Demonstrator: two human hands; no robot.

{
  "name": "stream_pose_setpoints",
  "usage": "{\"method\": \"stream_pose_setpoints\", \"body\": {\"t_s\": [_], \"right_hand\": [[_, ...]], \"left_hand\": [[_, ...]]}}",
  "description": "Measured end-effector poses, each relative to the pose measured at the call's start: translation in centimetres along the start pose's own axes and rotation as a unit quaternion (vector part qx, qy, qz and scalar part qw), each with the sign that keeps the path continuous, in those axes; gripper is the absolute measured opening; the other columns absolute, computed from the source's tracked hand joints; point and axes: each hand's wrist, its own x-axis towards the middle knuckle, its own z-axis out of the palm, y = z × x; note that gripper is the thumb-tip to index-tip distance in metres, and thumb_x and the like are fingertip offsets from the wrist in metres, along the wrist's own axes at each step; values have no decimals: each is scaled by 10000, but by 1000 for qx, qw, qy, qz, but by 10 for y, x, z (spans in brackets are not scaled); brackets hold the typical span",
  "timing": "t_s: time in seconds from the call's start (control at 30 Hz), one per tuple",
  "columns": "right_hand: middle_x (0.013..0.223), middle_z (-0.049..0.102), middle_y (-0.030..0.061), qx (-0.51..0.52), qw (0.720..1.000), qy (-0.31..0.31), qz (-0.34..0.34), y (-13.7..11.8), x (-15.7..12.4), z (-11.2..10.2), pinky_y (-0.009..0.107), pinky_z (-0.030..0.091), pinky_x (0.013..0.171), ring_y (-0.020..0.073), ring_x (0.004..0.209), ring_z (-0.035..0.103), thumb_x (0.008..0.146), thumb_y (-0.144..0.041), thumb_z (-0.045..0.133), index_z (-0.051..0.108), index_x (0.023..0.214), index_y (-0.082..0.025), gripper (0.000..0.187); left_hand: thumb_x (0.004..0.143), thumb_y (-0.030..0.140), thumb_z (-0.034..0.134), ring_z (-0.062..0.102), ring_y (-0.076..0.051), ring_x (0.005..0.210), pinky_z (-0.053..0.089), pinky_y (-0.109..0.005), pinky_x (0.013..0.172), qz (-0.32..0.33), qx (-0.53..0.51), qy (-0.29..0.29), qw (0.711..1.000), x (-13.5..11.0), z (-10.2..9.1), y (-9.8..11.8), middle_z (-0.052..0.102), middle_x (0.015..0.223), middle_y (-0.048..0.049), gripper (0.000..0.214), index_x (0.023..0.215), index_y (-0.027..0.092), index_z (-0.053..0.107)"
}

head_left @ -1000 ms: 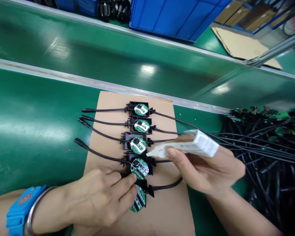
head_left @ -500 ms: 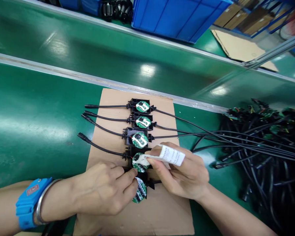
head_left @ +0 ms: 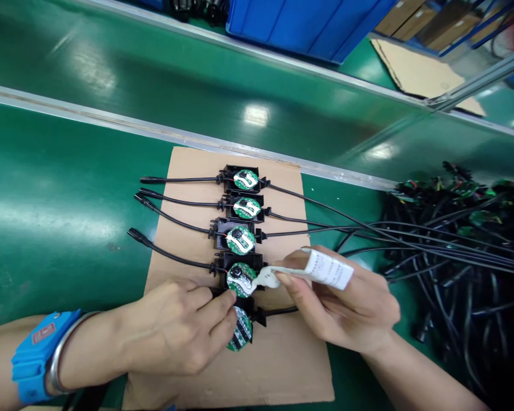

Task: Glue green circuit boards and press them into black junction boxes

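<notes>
My right hand [head_left: 346, 302] grips a flattened white tube [head_left: 329, 269] with printed text, its curled end standing up. Its narrow tip meets the right part of a round green circuit board [head_left: 239, 274], where a curved line of white paste lies. With fingers closed, my left hand [head_left: 184, 325] pinches that board's lower left edge; the fingertips partly hide the grip. Behind it, a row of black housings [head_left: 221, 234] carries similar boards [head_left: 240, 240] with S-shaped white paste. Nearest me, another board [head_left: 240, 331] with dark and silvery stripes shows no paste and is partly covered by my left hand.
The housings rest on a cardboard sheet [head_left: 291, 365] on the green bench [head_left: 68, 188]. Black cables [head_left: 325, 220] run right into a tangled heap of cables and boards [head_left: 449, 257]. Beyond a metal rail [head_left: 145, 130] stands a blue bin [head_left: 308, 25].
The tube has moved right across the board in my right hand, and a white paste line now shows behind it. My left hand keeps its hold. The view has shifted slightly.
</notes>
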Motion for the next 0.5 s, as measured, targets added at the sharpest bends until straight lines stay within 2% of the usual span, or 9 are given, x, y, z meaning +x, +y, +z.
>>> {"method": "stream_pose_setpoints", "body": {"t_s": [0.23, 0.5], "right_hand": [[724, 645, 20, 2, 1000, 7, -16, 4, 6, 10, 258, 544, 487, 137, 608, 599, 730, -14, 665, 631, 949, -203, 292], [762, 668, 14, 3, 999, 8, -44, 8, 2, 8, 256, 557, 536, 131, 636, 616, 726, 14, 655, 627, 975, -191, 324]], "left_hand": [[922, 106, 370, 632, -181, 641, 560, -316, 539, 5, -14, -6, 1000, 2, -2, -2, 690, 1086, -149, 303, 1030, 76, 651], [917, 104, 394, 642, -184, 655, 563, -313, 549, 5, -9, -9, 1000, 0, 1, -1, 690, 1089, -142, 275, 1040, 74, 639]]}}
